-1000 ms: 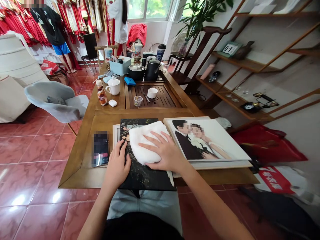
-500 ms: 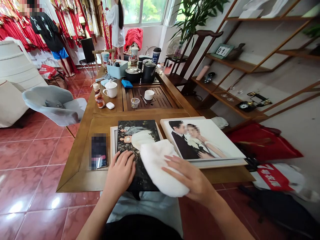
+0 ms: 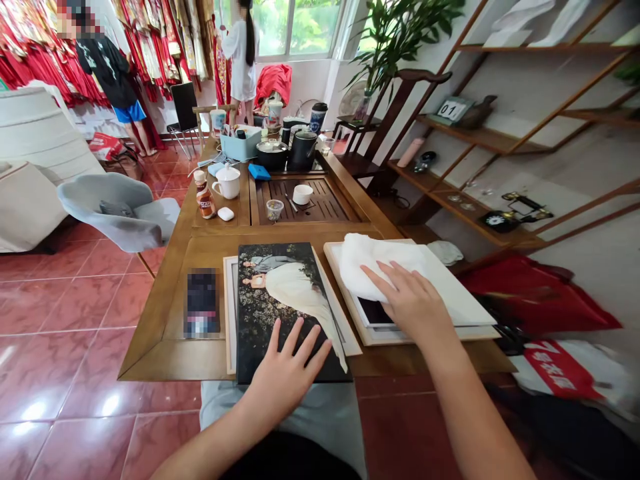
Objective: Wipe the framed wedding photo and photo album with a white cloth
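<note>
A dark photo print [image 3: 283, 300] of a couple lies on a light frame at the near edge of the wooden table [image 3: 175, 307]. My left hand [image 3: 290, 370] rests flat on its lower part, fingers spread. To the right a white-bordered photo print [image 3: 450, 293] lies on another frame. My right hand [image 3: 413, 300] presses a white cloth [image 3: 370, 267] flat onto that print, fingers stretched out over the cloth.
A phone [image 3: 201, 301] lies left of the prints. Farther back stand a tea tray [image 3: 305, 200] with cups, a white teapot [image 3: 229, 181], a bottle [image 3: 203, 195], kettles and a blue box. A grey chair [image 3: 117, 213] is left, shelves right. Two people stand by red garments far back.
My right hand carried the white cloth off the dark print, to the right, onto the white-bordered print. My left hand slid down to the dark print's lower part and spread flat.
</note>
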`<state>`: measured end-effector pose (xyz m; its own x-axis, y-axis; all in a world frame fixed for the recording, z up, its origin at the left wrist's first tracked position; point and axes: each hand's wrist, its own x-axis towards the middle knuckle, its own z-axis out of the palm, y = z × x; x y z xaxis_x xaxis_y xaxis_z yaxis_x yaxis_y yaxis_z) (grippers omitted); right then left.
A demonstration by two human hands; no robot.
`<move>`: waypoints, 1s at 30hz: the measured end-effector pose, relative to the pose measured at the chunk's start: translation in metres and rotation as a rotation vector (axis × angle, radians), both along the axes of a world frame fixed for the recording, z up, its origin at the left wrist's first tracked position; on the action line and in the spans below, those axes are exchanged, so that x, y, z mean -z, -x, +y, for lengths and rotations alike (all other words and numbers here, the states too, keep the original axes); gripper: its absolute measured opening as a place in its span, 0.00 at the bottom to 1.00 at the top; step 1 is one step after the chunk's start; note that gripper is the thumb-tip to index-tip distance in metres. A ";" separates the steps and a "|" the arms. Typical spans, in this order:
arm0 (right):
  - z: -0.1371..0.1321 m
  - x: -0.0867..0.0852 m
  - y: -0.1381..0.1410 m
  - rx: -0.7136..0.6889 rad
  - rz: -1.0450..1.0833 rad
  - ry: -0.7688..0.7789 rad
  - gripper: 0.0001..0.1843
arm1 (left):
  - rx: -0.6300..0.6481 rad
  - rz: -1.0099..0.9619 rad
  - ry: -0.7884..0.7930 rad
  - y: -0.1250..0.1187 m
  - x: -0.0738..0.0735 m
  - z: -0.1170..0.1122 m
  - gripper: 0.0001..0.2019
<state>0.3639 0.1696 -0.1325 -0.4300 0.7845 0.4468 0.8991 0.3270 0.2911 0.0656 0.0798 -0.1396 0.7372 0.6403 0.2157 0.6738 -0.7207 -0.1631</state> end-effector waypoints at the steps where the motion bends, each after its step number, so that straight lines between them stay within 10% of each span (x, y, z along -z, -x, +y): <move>1: 0.003 0.004 0.000 0.029 -0.003 0.014 0.33 | 0.002 -0.001 -0.060 0.000 0.002 -0.001 0.24; 7: -0.006 -0.003 0.013 0.051 0.188 0.054 0.31 | 0.015 -0.012 -0.227 0.003 0.005 -0.003 0.22; 15: -0.039 -0.010 0.069 -0.264 0.636 0.114 0.26 | 0.043 -0.040 -0.272 0.007 0.001 -0.005 0.23; 21: -0.051 0.019 0.093 -0.195 1.124 0.453 0.25 | 0.058 -0.099 -0.306 0.021 -0.005 -0.007 0.24; 30: -0.036 0.001 0.132 -0.353 1.933 1.076 0.24 | 0.203 -0.082 -0.323 0.056 -0.026 0.002 0.24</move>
